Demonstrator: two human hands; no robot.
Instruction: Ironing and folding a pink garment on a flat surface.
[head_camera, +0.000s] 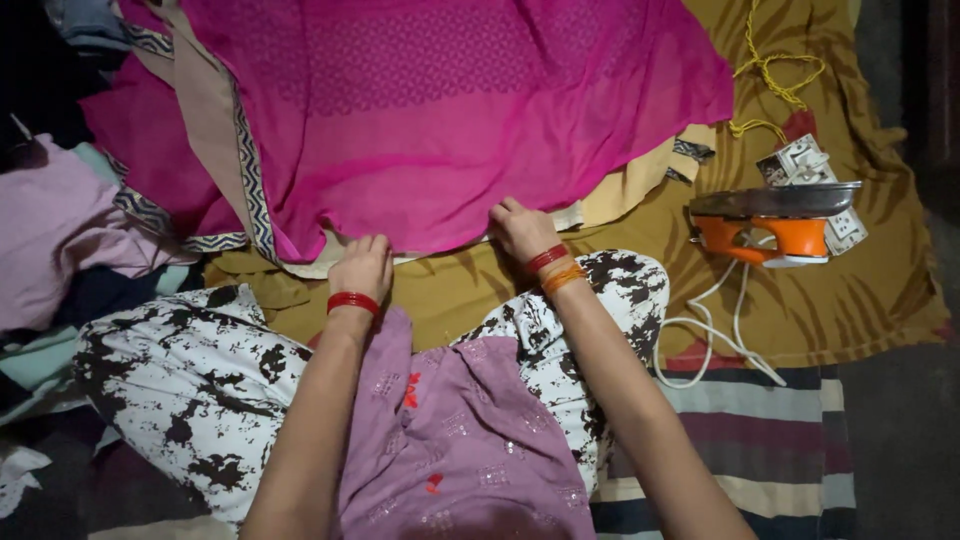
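From the head camera I am looking down at my own two hands, both working the near hem of the bright pink fabric (450, 110), which is lying spread over the mustard-brown patterned sheet (560, 290) in front of my knees. My left hand (362, 268) is curling shut on the hem, fingers tucked under so that it is pinching the edge, a red bangle (353, 301) sitting at the wrist. My right hand (522, 230) is closing on the same hem a little further along, knuckles up and fingertips pressing into the cloth, with red and orange bangles (555, 268) at its wrist. To do this well, I judge that I should be pulling both pinches evenly toward me and slightly apart, so the hem is lying straight and the thin cloth is flattening without dragging the beige layer with the patterned border (245, 170) out from beneath it. I am also minding the orange iron (775, 222), which is resting on its side well to the right of my right hand, its white cord (715, 330) looping toward me; a white socket block (810, 165) and a yellow cord (775, 75) are lying just behind it. As for containers, I am seeing none here; loose clothes (50, 230) are piling at the left instead.
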